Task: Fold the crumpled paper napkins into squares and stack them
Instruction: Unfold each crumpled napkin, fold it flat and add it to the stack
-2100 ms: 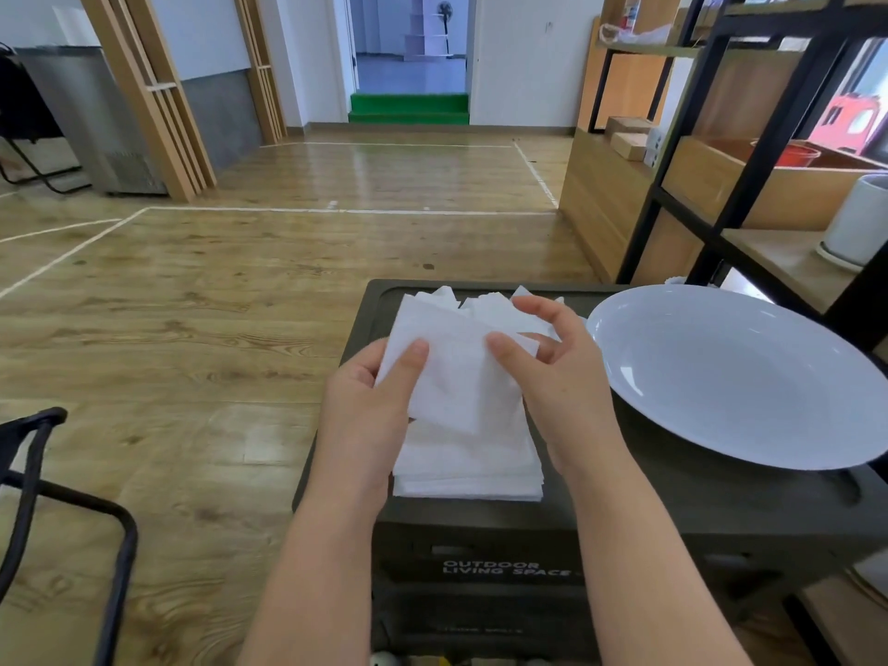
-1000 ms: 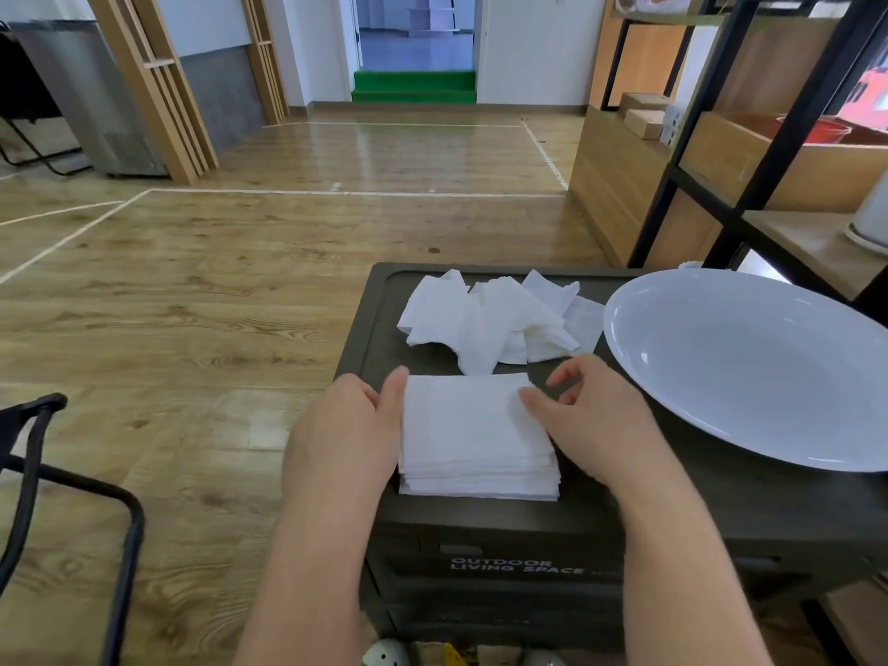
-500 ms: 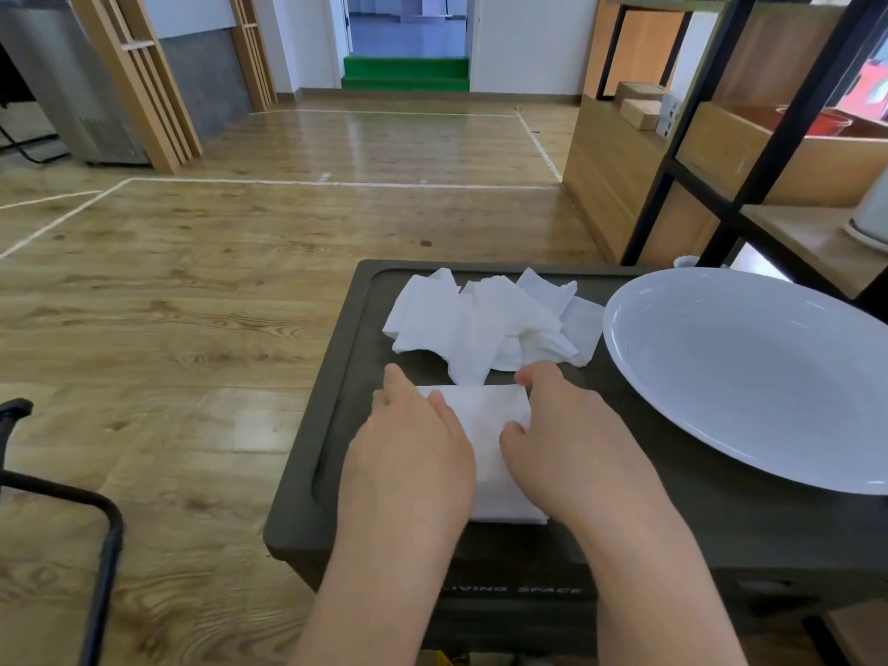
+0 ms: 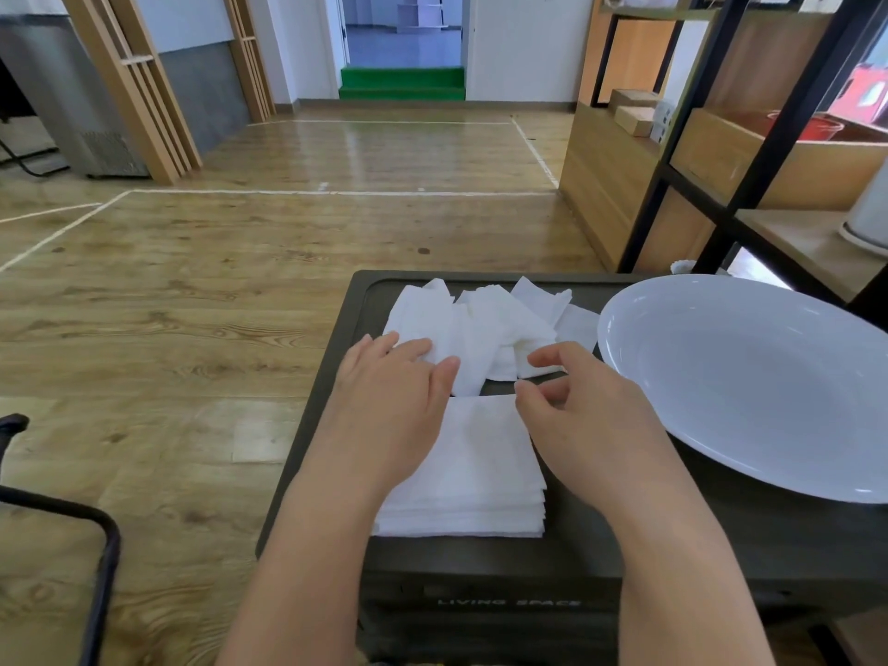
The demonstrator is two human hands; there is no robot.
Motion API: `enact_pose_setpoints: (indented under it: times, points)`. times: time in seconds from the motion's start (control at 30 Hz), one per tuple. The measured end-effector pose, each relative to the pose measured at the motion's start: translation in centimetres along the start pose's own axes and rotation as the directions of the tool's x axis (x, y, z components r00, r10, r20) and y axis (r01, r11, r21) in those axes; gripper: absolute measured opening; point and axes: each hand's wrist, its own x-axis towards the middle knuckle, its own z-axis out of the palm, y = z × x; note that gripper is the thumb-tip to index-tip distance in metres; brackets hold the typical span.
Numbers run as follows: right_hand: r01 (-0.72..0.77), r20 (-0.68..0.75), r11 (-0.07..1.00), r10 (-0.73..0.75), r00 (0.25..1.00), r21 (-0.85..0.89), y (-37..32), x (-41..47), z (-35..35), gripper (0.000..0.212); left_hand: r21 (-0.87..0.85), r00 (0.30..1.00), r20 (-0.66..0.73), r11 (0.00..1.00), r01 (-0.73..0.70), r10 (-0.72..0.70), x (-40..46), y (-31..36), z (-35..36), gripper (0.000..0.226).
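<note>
The left hand (image 4: 394, 377) rested flat on the loose heap of crumpled white paper napkins (image 4: 480, 329), steadying it for selection. The right hand (image 4: 572, 401) hovered half-open, empty. The squared white napkin stack (image 4: 480, 473) lay nearest on the dark desk (image 4: 672, 521).

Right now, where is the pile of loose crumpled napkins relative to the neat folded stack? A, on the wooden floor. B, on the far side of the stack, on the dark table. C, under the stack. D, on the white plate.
B: the crumpled napkins lie on the dark table just beyond the folded stack, left of the white plate.
</note>
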Motion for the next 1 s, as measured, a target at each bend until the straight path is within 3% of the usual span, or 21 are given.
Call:
enact_pose_setpoints:
  times: [0.1, 0.23, 0.4, 0.47, 0.53, 0.6, 0.8, 1.0]
  points:
    - [0.022, -0.012, 1.0, -0.021, 1.0, 0.016, 0.1, 0.2, 0.0, 0.033, -0.055, 0.989, -0.143, 0.998, -0.039, 0.03, 0.2, -0.1, 0.1, 0.048]
    - [0.052, -0.016, 0.997, -0.051, 0.999, 0.052, 0.0, 0.6, 0.3, 0.037, -0.133, 0.907, -0.413, 0.98, -0.15, 0.083, 0.0, -0.6, 0.2, 0.032]
    - [0.313, 0.008, 0.95, -0.313, 0.95, 0.013, -0.2, 0.5, 1.2, 0.073, -0.356, 0.823, -0.568, 0.906, -0.229, -0.015, -1.5, 0.8, -1.9, 0.016]
    - [0.362, -0.023, 0.932, -0.362, 0.932, 0.028, -0.2, 0.7, 1.5, 0.066, -0.511, 0.85, -0.508, 0.843, -0.17, -0.137, -2.2, 1.5, -2.9, 0.023]
    - [0.348, -0.117, 0.927, -0.333, 0.935, 0.139, -0.3, 0.8, 1.5, 0.036, -0.663, 0.893, -0.377, 0.745, -0.076, -0.244, -2.5, 1.7, -3.4, 0.029]
    - [0.281, -0.179, 0.887, -0.229, 0.957, 0.366, -0.6, 0.8, 1.1, 0.005, -0.754, 0.926, -0.253, 0.657, -0.007, -0.281, -2.7, 1.5, -3.8, 0.036]
    - [0.123, -0.111, 0.682, -0.061, 0.992, 0.721, -0.8, 0.7, 0.5, 0.004, -0.842, 0.972, -0.023, 0.529, 0.108, -0.236, -2.9, 0.3, -4.0, 0.033]
    - [0.012, -0.067, 0.739, 0.045, 0.997, 0.674, -0.6, 1.2, 1.2, 0.005, -0.84, 0.952, 0.193, 0.462, 0.286, -0.238, -2.7, -0.6, -3.1, 0.014]
